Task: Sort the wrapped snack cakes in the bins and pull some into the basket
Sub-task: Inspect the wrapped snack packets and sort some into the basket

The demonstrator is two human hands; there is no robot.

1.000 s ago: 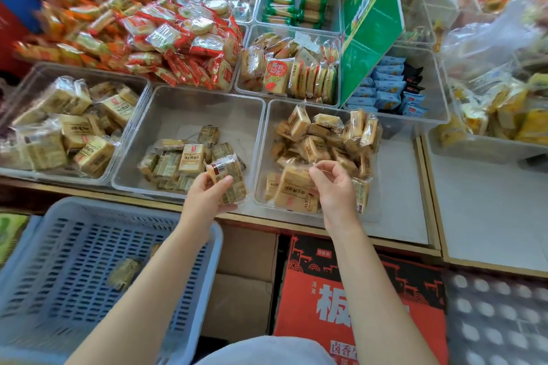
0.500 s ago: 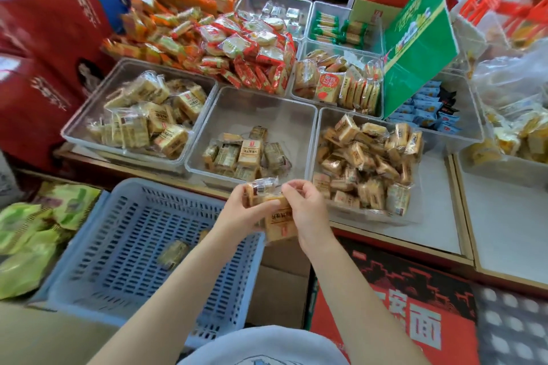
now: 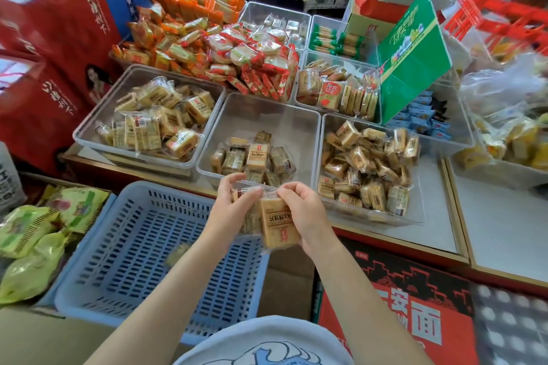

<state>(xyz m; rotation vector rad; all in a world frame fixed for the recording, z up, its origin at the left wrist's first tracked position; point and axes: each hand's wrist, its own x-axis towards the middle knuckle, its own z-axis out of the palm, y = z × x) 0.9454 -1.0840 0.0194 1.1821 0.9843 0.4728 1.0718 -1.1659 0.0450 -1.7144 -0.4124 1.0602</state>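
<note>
I hold two clear-wrapped tan snack cakes (image 3: pixel 275 221) above the right rim of the blue slotted plastic basket (image 3: pixel 124 249): my left hand (image 3: pixel 234 206) grasps one and my right hand (image 3: pixel 302 213) pinches the other. I think the next move is to release both into the basket, where one cake (image 3: pixel 177 253) lies. Three clear plastic bins (image 3: pixel 261 115) stand in front on the table (image 3: pixel 439 216).

Wrapped cakes (image 3: pixel 275 221): tan blocks in clear film, held upright in both hands above the near right corner of the basket (image 3: pixel 142 249). Basket: blue, slotted, one cake (image 3: pixel 177 252) lying inside. Clear bins: left bin (image 3: pixel 89 124) half full, middle bin (image 3: pixel 267 115) sparse, right bin (image 3: pixel 415 210) heaped.
</note>
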